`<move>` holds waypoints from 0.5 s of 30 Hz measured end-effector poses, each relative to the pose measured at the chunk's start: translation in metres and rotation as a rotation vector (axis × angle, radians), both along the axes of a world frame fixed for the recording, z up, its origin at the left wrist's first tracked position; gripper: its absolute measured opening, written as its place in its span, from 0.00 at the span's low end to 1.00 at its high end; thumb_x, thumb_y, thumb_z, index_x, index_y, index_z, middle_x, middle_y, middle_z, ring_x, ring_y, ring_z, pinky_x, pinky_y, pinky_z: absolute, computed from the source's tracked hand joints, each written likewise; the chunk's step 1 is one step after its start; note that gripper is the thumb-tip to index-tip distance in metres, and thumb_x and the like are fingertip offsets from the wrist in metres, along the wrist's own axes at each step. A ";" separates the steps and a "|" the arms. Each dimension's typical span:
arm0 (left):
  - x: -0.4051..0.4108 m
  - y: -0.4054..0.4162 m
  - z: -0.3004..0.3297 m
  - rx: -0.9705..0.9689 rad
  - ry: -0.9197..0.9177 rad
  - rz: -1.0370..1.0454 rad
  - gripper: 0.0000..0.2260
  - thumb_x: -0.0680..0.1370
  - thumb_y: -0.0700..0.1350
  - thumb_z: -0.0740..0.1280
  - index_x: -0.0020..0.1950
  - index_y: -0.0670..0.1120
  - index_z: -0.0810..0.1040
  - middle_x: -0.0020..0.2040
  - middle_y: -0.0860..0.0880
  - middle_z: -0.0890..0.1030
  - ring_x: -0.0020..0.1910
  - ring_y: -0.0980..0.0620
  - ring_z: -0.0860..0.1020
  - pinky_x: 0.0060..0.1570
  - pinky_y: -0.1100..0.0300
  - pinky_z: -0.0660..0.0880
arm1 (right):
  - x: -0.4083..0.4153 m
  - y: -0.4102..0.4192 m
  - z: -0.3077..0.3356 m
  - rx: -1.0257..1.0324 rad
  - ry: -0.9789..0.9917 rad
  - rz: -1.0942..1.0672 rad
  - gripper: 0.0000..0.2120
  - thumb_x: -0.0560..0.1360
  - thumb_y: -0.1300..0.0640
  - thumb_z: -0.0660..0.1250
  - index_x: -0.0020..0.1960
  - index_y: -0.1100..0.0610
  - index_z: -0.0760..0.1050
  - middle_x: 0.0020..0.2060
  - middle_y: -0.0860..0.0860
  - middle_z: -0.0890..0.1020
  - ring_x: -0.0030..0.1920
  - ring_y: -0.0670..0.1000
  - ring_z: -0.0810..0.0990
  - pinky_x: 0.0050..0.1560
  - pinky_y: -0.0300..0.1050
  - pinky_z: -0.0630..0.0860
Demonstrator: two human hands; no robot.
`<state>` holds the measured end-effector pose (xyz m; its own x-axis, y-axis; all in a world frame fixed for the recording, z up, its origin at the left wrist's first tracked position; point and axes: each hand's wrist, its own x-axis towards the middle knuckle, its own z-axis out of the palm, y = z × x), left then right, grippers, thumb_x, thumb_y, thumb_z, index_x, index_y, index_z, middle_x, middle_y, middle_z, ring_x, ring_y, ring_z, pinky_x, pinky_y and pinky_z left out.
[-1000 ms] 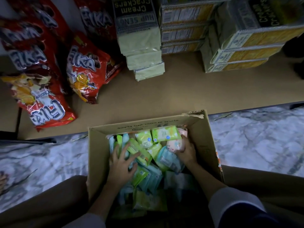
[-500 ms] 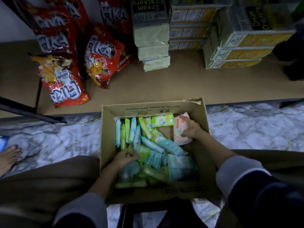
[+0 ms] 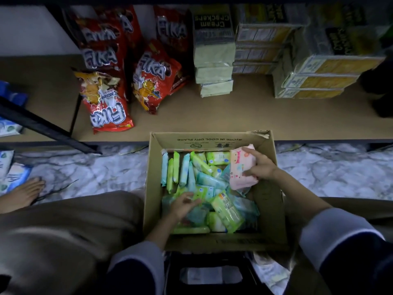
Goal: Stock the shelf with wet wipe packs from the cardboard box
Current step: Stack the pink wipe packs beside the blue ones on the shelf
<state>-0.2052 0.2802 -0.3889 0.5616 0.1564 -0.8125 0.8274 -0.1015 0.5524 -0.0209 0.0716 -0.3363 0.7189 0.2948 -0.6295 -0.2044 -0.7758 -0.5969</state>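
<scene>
Brown shelf board (image 3: 244, 116) bare up front for stock, cardboard box (image 3: 268, 209) parked against it for short reaches, right hand (image 3: 259, 167) pinching pink wet wipe pack (image 3: 240, 167) at box's far corner, left hand (image 3: 183, 206) curled loosely onto green packs (image 3: 226, 211), grip unclear.

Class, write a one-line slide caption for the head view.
Right hand lifts a pink wipe pack from the cardboard box; left hand sorts below.

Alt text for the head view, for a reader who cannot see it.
A person's right hand grips a pink wipe pack at the rim of an open cardboard box; the left hand reaches among green and blue packs inside.
</scene>
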 end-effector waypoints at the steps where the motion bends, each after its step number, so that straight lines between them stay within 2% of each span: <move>1: -0.002 0.009 -0.006 0.056 0.020 -0.098 0.19 0.72 0.46 0.72 0.61 0.40 0.75 0.58 0.41 0.77 0.56 0.46 0.76 0.51 0.58 0.73 | 0.000 0.001 0.000 0.009 0.003 -0.010 0.38 0.67 0.68 0.72 0.72 0.49 0.62 0.67 0.58 0.68 0.65 0.57 0.69 0.64 0.48 0.71; 3: -0.012 0.020 -0.017 0.110 0.055 -0.308 0.18 0.72 0.44 0.72 0.59 0.41 0.74 0.65 0.42 0.73 0.65 0.45 0.72 0.59 0.60 0.70 | 0.000 0.003 -0.002 0.018 0.013 -0.021 0.38 0.67 0.68 0.72 0.72 0.49 0.62 0.66 0.58 0.68 0.65 0.57 0.69 0.64 0.48 0.71; 5: -0.020 0.018 -0.024 0.072 0.106 -0.448 0.32 0.70 0.51 0.74 0.69 0.43 0.66 0.72 0.45 0.65 0.71 0.46 0.64 0.66 0.58 0.65 | 0.000 0.004 -0.007 0.035 0.032 -0.026 0.39 0.66 0.68 0.73 0.72 0.48 0.63 0.66 0.58 0.69 0.65 0.57 0.69 0.63 0.50 0.72; 7: -0.022 0.008 -0.029 0.073 0.144 -0.593 0.48 0.63 0.62 0.74 0.76 0.50 0.54 0.75 0.48 0.56 0.75 0.46 0.55 0.72 0.51 0.58 | -0.002 0.004 -0.013 0.042 0.051 -0.036 0.39 0.66 0.68 0.73 0.72 0.48 0.62 0.66 0.58 0.69 0.65 0.57 0.69 0.62 0.50 0.73; 8: -0.022 0.003 -0.032 0.123 0.135 -0.658 0.50 0.62 0.63 0.74 0.76 0.52 0.51 0.76 0.47 0.54 0.75 0.45 0.53 0.72 0.47 0.56 | -0.004 0.004 -0.016 0.038 0.060 -0.041 0.39 0.66 0.68 0.73 0.72 0.49 0.62 0.65 0.58 0.69 0.65 0.57 0.69 0.61 0.50 0.73; 9: -0.023 -0.001 -0.035 0.177 0.087 -0.704 0.48 0.64 0.61 0.74 0.76 0.53 0.51 0.75 0.47 0.55 0.75 0.44 0.53 0.71 0.46 0.57 | -0.006 0.003 -0.020 0.037 0.068 -0.048 0.40 0.66 0.69 0.73 0.72 0.49 0.62 0.65 0.58 0.69 0.65 0.57 0.70 0.61 0.50 0.73; 11: -0.025 -0.001 -0.041 0.192 -0.014 -0.687 0.42 0.66 0.54 0.76 0.74 0.51 0.59 0.72 0.48 0.63 0.72 0.46 0.60 0.68 0.52 0.65 | -0.010 0.004 -0.025 0.030 0.073 -0.045 0.40 0.66 0.69 0.73 0.72 0.50 0.62 0.64 0.58 0.71 0.64 0.57 0.71 0.63 0.52 0.73; 13: -0.022 0.004 -0.036 0.116 -0.079 -0.537 0.33 0.67 0.47 0.77 0.69 0.48 0.69 0.68 0.47 0.71 0.66 0.49 0.70 0.61 0.58 0.71 | -0.013 0.004 -0.028 0.020 0.083 -0.016 0.40 0.66 0.70 0.73 0.72 0.51 0.62 0.63 0.59 0.72 0.64 0.57 0.71 0.63 0.51 0.72; 15: -0.012 0.011 -0.022 0.072 -0.071 -0.347 0.26 0.69 0.40 0.74 0.66 0.43 0.72 0.63 0.45 0.75 0.57 0.53 0.74 0.53 0.62 0.73 | -0.014 0.002 -0.029 0.021 0.096 -0.011 0.40 0.66 0.70 0.72 0.72 0.51 0.61 0.63 0.59 0.71 0.64 0.57 0.71 0.63 0.50 0.72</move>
<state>-0.2176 0.2913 -0.4108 0.6460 0.0014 -0.7633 0.6965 -0.4104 0.5887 -0.0345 0.0734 -0.3652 0.6586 0.3012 -0.6895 -0.2699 -0.7608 -0.5902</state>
